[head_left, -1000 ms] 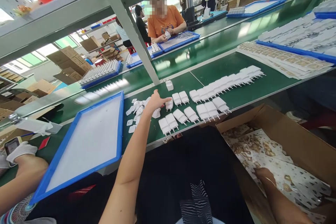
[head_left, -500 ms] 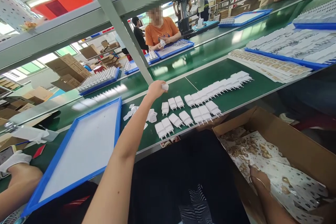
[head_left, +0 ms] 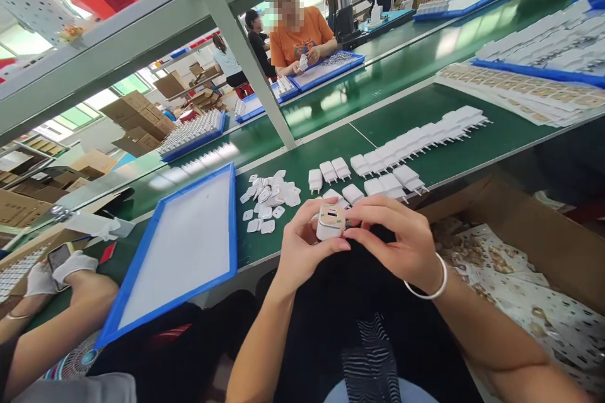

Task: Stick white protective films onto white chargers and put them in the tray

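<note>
Hands [head_left: 301, 250] now together on white adapter [head_left: 330, 230], punched sheets [head_left: 513, 278] in box [head_left: 543, 236]

On my feed, the held white, round-edged block [head_left: 329, 233] looks like smooth plastic with a soft sheen; its tan end face [head_left: 326, 216] seems matt and papery, though too small for me to be sure. I read the green bench [head_left: 406, 110] as smooth, its far strip [head_left: 373, 99] glossy enough for bright reflections. The blue-rimmed rectangular tray [head_left: 232, 214] looks plastic, its white bed [head_left: 179, 245] matt. I see matt brown cardboard in the open box [head_left: 558, 242], tan-and-white paper sheets [head_left: 510, 91], grey painted metal in the slanted post [head_left: 246, 63] and black cloth [head_left: 331, 302].
</note>
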Motion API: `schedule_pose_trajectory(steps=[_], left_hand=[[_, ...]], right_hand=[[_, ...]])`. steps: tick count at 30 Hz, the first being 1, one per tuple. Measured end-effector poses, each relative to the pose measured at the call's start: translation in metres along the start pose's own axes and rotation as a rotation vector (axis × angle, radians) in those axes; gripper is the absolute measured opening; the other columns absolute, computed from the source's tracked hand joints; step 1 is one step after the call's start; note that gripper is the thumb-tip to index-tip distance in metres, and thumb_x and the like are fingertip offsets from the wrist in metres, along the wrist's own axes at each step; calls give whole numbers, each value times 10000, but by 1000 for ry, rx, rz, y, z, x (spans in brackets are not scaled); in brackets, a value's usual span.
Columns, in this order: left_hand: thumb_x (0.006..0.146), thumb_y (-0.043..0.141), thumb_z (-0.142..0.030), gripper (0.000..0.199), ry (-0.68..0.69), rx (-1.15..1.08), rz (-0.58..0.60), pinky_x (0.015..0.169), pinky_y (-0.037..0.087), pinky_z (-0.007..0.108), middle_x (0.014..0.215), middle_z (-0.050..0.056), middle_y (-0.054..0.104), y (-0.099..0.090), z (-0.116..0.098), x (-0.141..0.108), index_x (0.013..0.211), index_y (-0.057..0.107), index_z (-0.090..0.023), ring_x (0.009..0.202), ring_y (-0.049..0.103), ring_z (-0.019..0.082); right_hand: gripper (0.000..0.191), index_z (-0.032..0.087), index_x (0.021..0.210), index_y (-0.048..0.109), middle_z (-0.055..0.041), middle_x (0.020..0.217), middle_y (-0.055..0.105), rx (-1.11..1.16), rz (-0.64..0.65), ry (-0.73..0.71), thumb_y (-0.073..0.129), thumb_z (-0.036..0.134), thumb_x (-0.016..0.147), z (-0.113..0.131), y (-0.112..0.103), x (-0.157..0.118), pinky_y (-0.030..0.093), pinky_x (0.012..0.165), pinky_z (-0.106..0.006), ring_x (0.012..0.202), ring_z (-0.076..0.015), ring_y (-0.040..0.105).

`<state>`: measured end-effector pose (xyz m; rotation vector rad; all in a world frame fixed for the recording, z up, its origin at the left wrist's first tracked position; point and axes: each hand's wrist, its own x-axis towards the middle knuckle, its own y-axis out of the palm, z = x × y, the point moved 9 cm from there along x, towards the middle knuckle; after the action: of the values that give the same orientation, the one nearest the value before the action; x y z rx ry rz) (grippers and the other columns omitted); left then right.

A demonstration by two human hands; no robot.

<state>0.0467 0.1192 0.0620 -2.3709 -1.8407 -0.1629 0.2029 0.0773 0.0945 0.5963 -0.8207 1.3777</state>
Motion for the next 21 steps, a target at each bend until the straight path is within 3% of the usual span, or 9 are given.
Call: schedule_pose_trajectory(steps=[2,6,16,21], left_hand=[[583,966,-298,586,55,20,-38,753,572,274,1066,53,656,-7,-8,-7,1135,772,-270,905,654,183],[597,961,-310,578,115,63,-103,767,558,260,1056,41,625,-25,-16,-17,1144,774,-293,927,627,174],[632,939,-358,581,88,44,-199,712,547,257,1118,48,593,-42,-4,-26,1182,756,-307,914,624,179],[659,928,-331,525,113,63,-149,754,553,261,1075,48,578,-46,-5,-29,1157,765,-300,967,607,191]], right_hand=[[229,232,1038,727,-49,914,731,32,45,-43,656,57,908,15,17,11,612,720,-288,799,-161,703],[170,215,931,709,-31,844,735,47,82,-38,653,55,915,15,31,13,595,714,-271,768,-149,703],[187,209,975,631,-46,856,711,-78,156,-121,537,48,958,21,53,13,567,724,-276,805,-167,685],[158,209,887,619,-14,787,694,-22,315,-40,555,80,951,15,62,24,532,657,-246,709,-142,654]])
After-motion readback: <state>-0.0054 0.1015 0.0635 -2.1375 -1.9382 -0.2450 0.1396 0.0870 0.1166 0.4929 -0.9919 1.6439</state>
